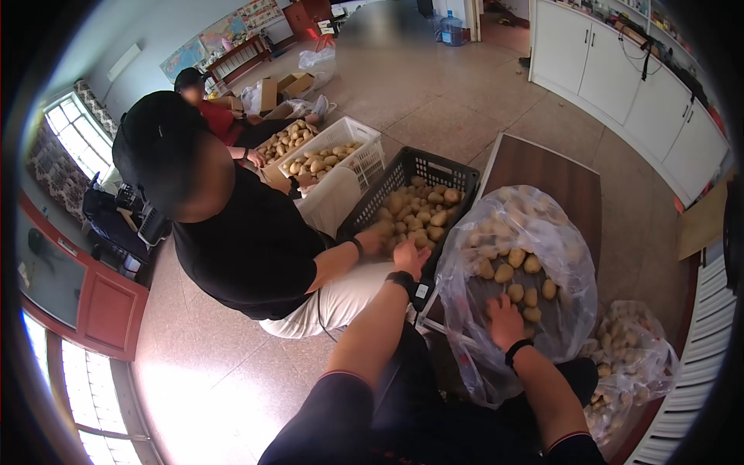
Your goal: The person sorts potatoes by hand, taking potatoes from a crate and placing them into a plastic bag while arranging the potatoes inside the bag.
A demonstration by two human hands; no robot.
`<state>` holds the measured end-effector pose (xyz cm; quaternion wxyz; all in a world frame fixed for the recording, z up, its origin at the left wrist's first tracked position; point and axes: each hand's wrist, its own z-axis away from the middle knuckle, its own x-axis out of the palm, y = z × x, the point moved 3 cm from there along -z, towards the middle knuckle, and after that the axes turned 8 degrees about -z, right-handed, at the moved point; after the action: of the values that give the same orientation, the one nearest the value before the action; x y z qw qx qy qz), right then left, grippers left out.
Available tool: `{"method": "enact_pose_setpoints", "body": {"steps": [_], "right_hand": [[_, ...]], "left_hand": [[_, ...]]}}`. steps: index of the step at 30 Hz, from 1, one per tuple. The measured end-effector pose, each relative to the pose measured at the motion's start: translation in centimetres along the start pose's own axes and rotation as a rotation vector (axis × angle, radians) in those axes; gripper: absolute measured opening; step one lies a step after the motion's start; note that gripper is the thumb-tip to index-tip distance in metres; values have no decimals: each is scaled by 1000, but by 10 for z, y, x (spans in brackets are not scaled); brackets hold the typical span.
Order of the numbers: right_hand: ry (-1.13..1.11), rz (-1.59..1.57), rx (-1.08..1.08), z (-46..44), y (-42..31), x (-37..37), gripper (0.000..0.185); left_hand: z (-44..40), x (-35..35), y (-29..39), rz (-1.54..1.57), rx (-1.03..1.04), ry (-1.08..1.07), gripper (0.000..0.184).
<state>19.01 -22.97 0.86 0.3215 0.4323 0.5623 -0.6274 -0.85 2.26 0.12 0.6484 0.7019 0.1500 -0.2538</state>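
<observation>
My left hand (412,259) is at the near side of a black plastic crate (474,183), its fingers stretched over the potatoes (422,208) heaped inside. I cannot make out any potato in its grasp. My right hand (506,323) reaches into the mouth of a large clear plastic bag (465,360) lying on a low brown table (577,174). Its fingers are apart, close to a potato (515,293) among several loose ones in the bag. More potatoes show through the plastic at the back.
Left of the crate sits a co-worker in a black shirt (240,248), a blurred hand (376,239) also in it. A white crate of potatoes (372,151) stands beyond, near another person in red (217,120). A second bag of potatoes (632,349) rests at my right.
</observation>
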Motion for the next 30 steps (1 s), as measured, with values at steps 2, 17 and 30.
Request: {"method": "enact_pose_setpoints", "body": {"steps": [2,17,30], "right_hand": [[-18,-16,30,2,0,3,45],[110,-298,174,13,57,17,47],[5,-1760,519,-3,21,-34,33]], "left_hand": [[-9,16,-20,145,-17,-56,44],[30,4,34,722,-556,-250,29],[38,18,53,614,-390,-451,40]]}}
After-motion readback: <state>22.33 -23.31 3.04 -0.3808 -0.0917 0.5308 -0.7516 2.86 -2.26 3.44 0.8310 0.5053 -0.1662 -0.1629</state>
